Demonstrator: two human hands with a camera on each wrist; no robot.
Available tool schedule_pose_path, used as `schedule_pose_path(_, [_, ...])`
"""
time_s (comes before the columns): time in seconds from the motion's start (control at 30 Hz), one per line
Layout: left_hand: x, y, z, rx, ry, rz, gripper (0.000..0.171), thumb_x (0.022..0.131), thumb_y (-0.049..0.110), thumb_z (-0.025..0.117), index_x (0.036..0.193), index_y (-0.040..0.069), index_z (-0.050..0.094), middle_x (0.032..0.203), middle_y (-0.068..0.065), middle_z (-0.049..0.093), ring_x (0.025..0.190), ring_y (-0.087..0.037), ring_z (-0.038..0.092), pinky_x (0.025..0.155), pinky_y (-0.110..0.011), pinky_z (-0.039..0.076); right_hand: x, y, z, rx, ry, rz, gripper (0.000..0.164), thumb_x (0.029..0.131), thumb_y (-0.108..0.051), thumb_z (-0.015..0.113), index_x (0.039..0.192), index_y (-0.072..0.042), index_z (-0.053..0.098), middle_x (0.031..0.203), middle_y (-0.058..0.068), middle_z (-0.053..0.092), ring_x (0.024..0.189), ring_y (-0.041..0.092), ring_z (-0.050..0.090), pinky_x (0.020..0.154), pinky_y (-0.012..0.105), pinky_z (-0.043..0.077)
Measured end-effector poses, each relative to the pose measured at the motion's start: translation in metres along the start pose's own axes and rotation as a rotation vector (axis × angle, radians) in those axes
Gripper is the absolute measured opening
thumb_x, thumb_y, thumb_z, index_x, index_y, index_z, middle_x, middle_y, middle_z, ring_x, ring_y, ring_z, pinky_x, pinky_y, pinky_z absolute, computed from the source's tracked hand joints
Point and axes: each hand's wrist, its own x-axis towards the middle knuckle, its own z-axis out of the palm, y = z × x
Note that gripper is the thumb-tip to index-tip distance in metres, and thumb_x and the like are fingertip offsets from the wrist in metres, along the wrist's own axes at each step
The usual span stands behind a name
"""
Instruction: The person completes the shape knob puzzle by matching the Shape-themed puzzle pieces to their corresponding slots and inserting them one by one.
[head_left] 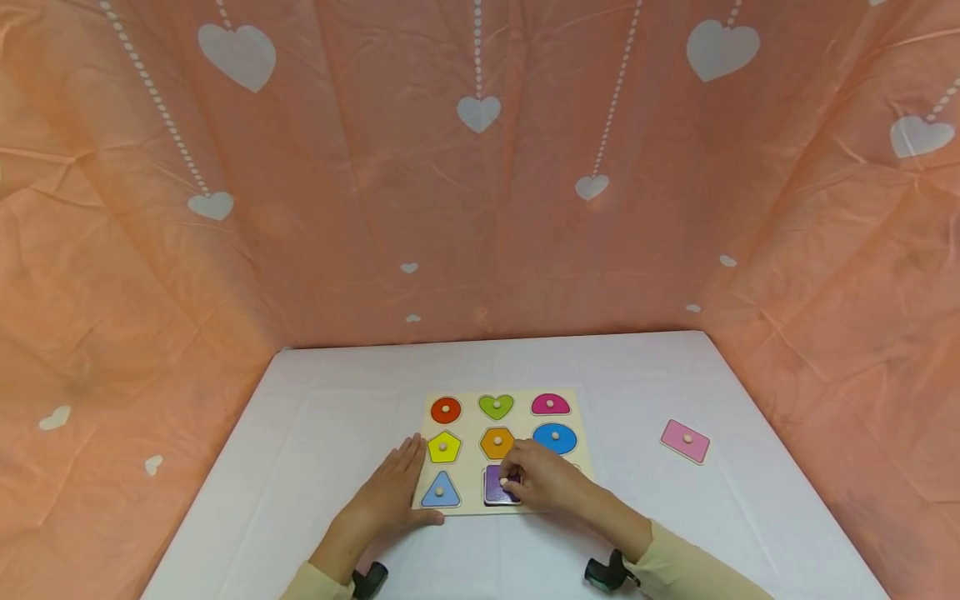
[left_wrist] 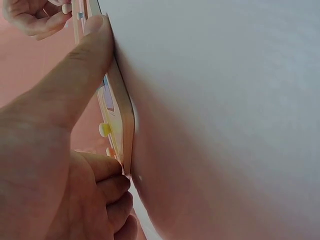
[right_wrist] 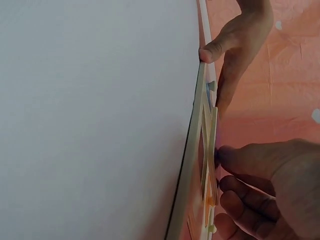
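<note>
A wooden knob puzzle board (head_left: 468, 493) lies flat on the white table. My right hand (head_left: 551, 479) pinches the small knob of a purple square puzzle piece (head_left: 492, 482) at the front middle of the board. That piece sits slightly off its dark recess; in the right wrist view the square piece (right_wrist: 214, 132) is tilted, partly raised above the board. Along the board's left edge rest the straight fingers of my left hand (head_left: 386, 493), its thumb against the front edge near the corner. The board's front right part is hidden behind my right hand.
A pink rectangle piece (head_left: 685, 441) lies apart on the table, right of the board. Set in the board are several knobbed shapes, among them a blue triangle (head_left: 439, 492), an orange hexagon (head_left: 497, 444) and a blue oval (head_left: 555, 437). Orange cloth (head_left: 480, 250) surrounds the table.
</note>
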Motion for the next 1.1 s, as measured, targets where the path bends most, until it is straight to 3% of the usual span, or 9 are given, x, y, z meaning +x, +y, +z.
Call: schedule_pose_path(1.1, [-0.0013, 0.001, -0.0022, -0.031, -0.017, -0.017, 0.124, 0.079, 0.054, 0.092, 0.166, -0.006, 0.027, 0.176, -0.022, 0.025, 0.164, -0.037, 0.021, 0.134, -0.053, 0.021, 0.0047, -0.0016, 0.0078, -0.02, -0.034, 0.03, 0.006, 0.097, -0.018, 0.082, 0.1, -0.014, 0.077, 0.09, -0.011, 0.059, 0.089, 0.005, 0.052, 0.078, 0.02, 0.055])
